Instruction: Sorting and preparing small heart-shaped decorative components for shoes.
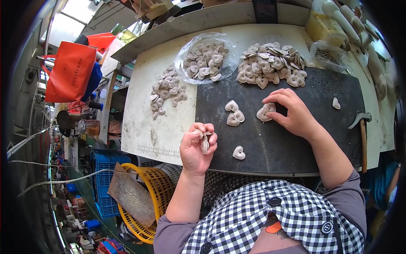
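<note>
My left hand, raised near the front edge of the table, is closed with its fingers curled round a few beige heart-shaped pieces. Over the black mat, my right hand has its thumb and fingertips on a small cluster of heart-shaped pieces. To the left of that cluster lie three more hearts touching each other. A single heart rests nearer to me. Each heart seems to have a small dark dot in its middle.
A heap of hearts lies at the back, beside a clear plastic bag full of them. Loose hearts spread at left. A hammer and a lone heart are at right. A yellow basket stands below the table's left edge.
</note>
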Available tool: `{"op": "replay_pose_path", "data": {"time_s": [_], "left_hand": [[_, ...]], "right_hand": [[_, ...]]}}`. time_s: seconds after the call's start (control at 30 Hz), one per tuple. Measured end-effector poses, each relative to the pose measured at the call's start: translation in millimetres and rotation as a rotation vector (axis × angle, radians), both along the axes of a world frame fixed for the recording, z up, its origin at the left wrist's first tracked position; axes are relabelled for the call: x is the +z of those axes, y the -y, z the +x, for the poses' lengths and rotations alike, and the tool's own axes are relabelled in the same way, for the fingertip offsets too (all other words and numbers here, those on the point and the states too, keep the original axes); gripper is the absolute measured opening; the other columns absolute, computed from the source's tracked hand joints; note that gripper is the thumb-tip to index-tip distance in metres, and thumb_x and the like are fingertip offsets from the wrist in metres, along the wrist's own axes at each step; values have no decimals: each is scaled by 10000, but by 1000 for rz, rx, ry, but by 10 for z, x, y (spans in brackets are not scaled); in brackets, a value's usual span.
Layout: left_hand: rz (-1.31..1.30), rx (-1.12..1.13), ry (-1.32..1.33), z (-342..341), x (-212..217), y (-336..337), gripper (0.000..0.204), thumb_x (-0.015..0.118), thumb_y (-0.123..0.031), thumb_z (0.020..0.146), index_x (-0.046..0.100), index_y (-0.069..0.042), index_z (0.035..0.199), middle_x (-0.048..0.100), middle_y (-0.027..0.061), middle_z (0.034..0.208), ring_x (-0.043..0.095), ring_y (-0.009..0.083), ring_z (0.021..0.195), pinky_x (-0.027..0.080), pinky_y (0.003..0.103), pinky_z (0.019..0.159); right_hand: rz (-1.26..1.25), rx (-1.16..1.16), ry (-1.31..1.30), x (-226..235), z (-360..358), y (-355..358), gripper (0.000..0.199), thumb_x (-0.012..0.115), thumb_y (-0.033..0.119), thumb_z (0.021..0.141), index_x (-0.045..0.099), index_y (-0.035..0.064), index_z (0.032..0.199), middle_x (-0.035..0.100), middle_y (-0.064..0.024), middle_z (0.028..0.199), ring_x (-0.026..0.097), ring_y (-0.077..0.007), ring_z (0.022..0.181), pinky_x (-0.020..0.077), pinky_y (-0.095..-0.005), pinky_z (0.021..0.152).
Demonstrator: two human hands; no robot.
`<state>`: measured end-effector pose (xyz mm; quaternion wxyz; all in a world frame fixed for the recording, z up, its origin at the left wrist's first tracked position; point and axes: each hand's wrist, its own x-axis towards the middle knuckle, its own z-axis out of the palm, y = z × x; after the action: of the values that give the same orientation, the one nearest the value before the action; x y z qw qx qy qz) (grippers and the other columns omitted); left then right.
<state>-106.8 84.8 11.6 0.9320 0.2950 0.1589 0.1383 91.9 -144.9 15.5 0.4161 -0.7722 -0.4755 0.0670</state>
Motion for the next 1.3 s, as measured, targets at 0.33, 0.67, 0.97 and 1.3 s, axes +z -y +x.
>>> {"op": "replay_pose_path", "data": {"time_s": [0.33,0.67,0.97,1.3], "left_hand": [[-379,-46,-51,-139,188,170,296,475,-220,1007,645,22,992,660,157,1049,611,198,718,458,202,456],[253,-555,-387,-295,114,435,408,554,-134,982,510,23,1355,635,55,911,592,82,661,410,164,447],[-205,-94,-179,-318,-72,151,400,481,-356,1015,623,-29,1197,672,102,1022,662,206,850,506,255,577],[-137,-118,-216,-524,-84,85,317,492,-299,1007,660,-49,1104,670,93,864,659,228,800,488,259,502]], "right_hand": [[-62,-16,160,49,-37,-37,318,765,165,797,676,83,1091,617,-83,1155,525,-290,1132,452,-389,970],[-20,35,363,36,-278,-242,258,740,174,801,698,112,1048,627,-39,1140,509,-273,1154,413,-404,989],[-26,31,544,-76,-469,-885,188,728,173,774,673,107,941,595,-27,915,532,-251,971,443,-369,878],[-175,53,197,124,-1001,-457,285,776,131,768,637,64,1007,596,-84,863,607,-268,792,509,-376,742]]}}
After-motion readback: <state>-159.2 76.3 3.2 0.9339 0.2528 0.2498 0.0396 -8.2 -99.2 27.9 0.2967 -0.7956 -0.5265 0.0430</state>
